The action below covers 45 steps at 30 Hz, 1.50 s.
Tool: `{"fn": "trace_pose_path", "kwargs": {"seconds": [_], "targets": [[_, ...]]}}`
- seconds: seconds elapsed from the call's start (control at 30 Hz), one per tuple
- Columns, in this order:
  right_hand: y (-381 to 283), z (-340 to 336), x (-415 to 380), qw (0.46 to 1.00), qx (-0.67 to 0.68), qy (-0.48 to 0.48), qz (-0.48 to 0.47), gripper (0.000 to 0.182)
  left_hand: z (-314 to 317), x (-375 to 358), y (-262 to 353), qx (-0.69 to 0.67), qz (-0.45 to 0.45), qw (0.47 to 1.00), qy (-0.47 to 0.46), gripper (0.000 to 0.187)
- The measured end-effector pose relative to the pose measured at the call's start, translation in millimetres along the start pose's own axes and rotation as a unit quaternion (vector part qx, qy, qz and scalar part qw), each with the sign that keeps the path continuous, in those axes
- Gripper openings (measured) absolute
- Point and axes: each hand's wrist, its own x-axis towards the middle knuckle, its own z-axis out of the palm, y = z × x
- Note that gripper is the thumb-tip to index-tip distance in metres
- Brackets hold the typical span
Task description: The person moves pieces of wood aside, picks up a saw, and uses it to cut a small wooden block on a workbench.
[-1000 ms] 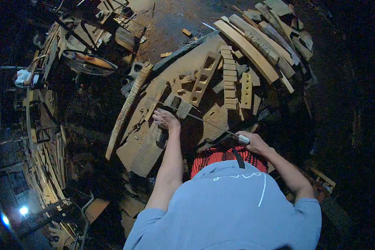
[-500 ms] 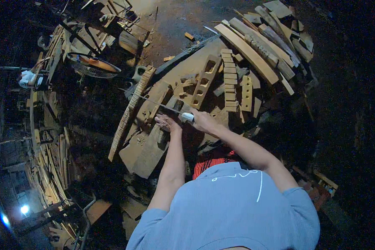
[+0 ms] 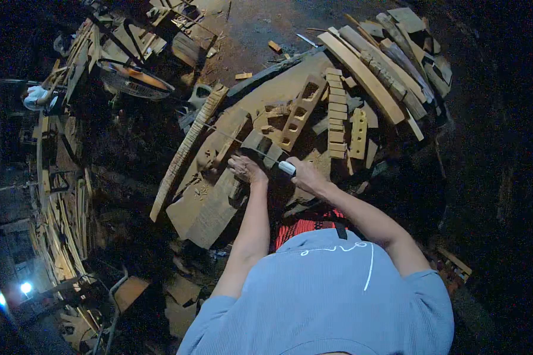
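In my right hand is a white-handled tool with a long thin shaft, its fingers closed round the handle. The shaft runs up and left over a dark wooden block; whether it is a file or a saw cannot be made out. My left hand is bent over a wooden piece just below the shaft, its fingertips partly hidden. Under both lies a broad sawdust-covered plank. A long notched wooden strip lies to the left of my hands.
Beyond my hands lie a timber with square holes, a notched strip and a small holed block. Curved boards are stacked at the upper right. A fan stands upper left; another person is farther off.
My right hand has drawn the white-handled tool back to the right, away from my left hand. The left hand stays on the wood. The whole view has shifted slightly.
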Motion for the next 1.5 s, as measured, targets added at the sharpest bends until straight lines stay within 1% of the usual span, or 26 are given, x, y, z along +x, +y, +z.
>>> {"fn": "trace_pose_path", "kwargs": {"seconds": [0.07, 0.1, 0.17, 0.23, 0.33, 0.37, 0.4, 0.47, 0.57, 0.63, 0.67, 0.73, 0.87, 0.97, 1.03, 1.1, 1.17, 1.2, 1.27, 1.3, 1.33, 1.37, 1.4, 1.43, 1.47, 1.5], "targets": [[2, 5, 2, 1.0, -0.003, 0.005, -0.009, 0.042, 23, -1, -6, -0.101, -0.024, 0.994, 0.04, 0.03], [4, 11, 4, 0.999, 0.005, 0.021, -0.026, 0.043, 29, -4, -7, 0.012, 0.039, 0.986, 0.16, 0.031], [10, 21, 7, 0.998, 0.012, 0.037, -0.042, 0.044, 38, -2, -10, 0.124, 0.098, 0.948, 0.275, 0.032], [7, 22, 6, 1.0, 0.003, 0.026, -0.009, 0.043, 38, 5, -13, 0.223, 0.105, 0.952, 0.181, 0.03], [-3, 10, -1, 0.999, -0.025, 0.033, -0.008, 0.04, 10, -2, -1, 0.245, 0.087, 0.951, 0.166, 0.024], [-1, 9, -3, 0.999, -0.025, 0.035, -0.007, 0.04, 20, -1, -5, 0.245, 0.088, 0.951, 0.167, 0.024], [4, 5, -6, 0.999, -0.021, 0.029, -0.029, 0.037, 43, 3, -14, 0.212, 0.077, 0.95, 0.218, 0.021], [12, -4, -16, 0.998, -0.019, 0.025, -0.054, 0.034, 53, 6, -15, 0.177, 0.065, 0.944, 0.27, 0.018], [29, -17, -50, 0.998, -0.031, 0.034, -0.049, 0.03, 22, 2, -1, 0.221, 0.089, 0.944, 0.229, 0.015], [46, -30, -74, 0.998, -0.026, 0.026, -0.047, 0.032, -13, -3, 16, 0.166, 0.037, 0.978, 0.117, 0.013], [55, -38, -88, 0.998, -0.033, 0.022, -0.045, 0.034, -5, -1, 13, 0.168, 0.037, 0.978, 0.117, 0.013], [79, -53, -115, 0.999, -0.032, 0.021, -0.029, 0.036, 18, 3, 3, 0.184, 0.061, 0.959, 0.209, 0.014], [95, -72, -146, 0.998, -0.027, 0.043, -0.035, 0.039, 14, 0, 4, 0.171, 0.081, 0.955, 0.23, 0.014], [90, -67, -135, 1.0, -0.004, 0.002, -0.005, 0.04, 34, 6, -9, 0.162, 0.105, 0.944, 0.267, 0.015], [80, -50, -105, 0.999, -0.009, 0.002, -0.032, 0.042, 42, 8, -14, 0.184, 0.11, 0.947, 0.238, 0.019], [71, -29, -62, 0.995, -0.021, -0.005, -0.094, 0.039, 52, 8, -19, 0.18, 0.116, 0.946, 0.242, 0.022], [43, -10, -22, 0.997, -0.022, 0.009, -0.068, 0.03, 70, 9, -30, 0.176, 0.122, 0.945, 0.247, 0.025], [23, -8, -5, 0.998, -0.034, 0.009, -0.05, 0.03, 83, 11, -39, 0.189, 0.131, 0.944, 0.235, 0.027], [8, -2, 14, 0.998, -0.045, 0.011, -0.033, 0.03, 59, 6, -23, 0.216, 0.087, 0.947, 0.22, 0.031], [14, 8, 23, 0.999, -0.03, 0.015, -0.037, 0.03, 47, 5, -19, 0.215, 0.089, 0.947, 0.221, 0.031], [14, 9, 26, 0.999, -0.018, 0.019, -0.039, 0.03, 43, 4, -17, 0.061, 0.062, 0.981, 0.176, 0.033], [19, 6, 22, 0.999, -0.022, 0.019, -0.037, 0.03, 38, 5, -13, -0.014, 0.013, 0.995, 0.101, 0.035], [19, -3, 10, 0.998, -0.017, 0.014, -0.057, 0.029, 37, 7, -12, -0.08, -0.046, 0.995, 0.033, 0.037], [19, -9, -3, 0.997, -0.01, 0.009, -0.077, 0.028, 54, 10, -14, -0.081, -0.048, 0.995, 0.031, 0.037], [23, -15, -15, 0.997, -0.01, 0.008, -0.078, 0.027, 70, 13, -18, -0.114, -0.013, 0.984, 0.133, 0.035], [30, -22, -28, 0.997, -0.01, 0.009, -0.081, 0.026, 51, 7, -16, 0.055, 0.09, 0.971, 0.215, 0.03]]}}
